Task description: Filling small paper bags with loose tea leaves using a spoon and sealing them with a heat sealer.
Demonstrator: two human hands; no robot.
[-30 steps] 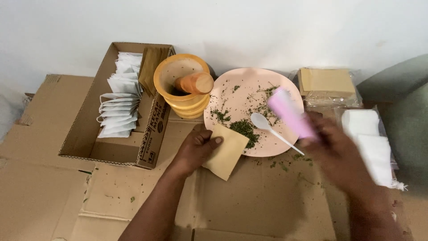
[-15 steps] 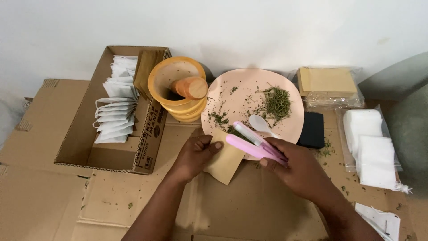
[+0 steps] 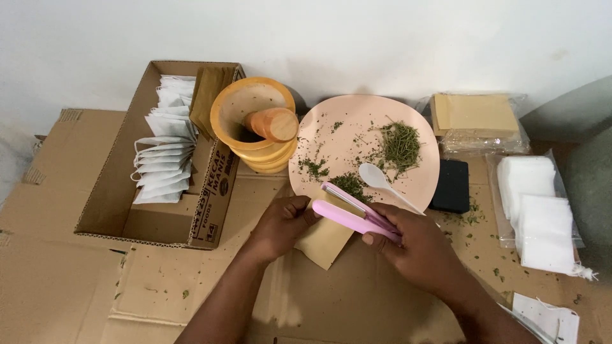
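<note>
Brown paper pouch [image 3: 326, 237] was pinched by the left hand [image 3: 282, 224]; the right hand [image 3: 417, 250] gripped an open pink sealer [image 3: 352, 215]. Clamping crooked could leave gaps.

The left hand [image 3: 280, 226] and right hand [image 3: 417, 245] are meeting over the cardboard surface [image 3: 357, 299], with the paper pouch [image 3: 325, 239] lying between them and the sealer clip [image 3: 350, 213] reaching across it. Just beyond the hands the plate [image 3: 347, 121] is sitting, carrying herbs [image 3: 400, 145] and a spoon [image 3: 377, 178]. Left of the plate the mortar [image 3: 255, 124] is standing, and farther left of the left hand the box [image 3: 121, 191] is holding sachets [image 3: 162, 150]. Right of the right hand, white bags [image 3: 535, 210] are lying.
</note>
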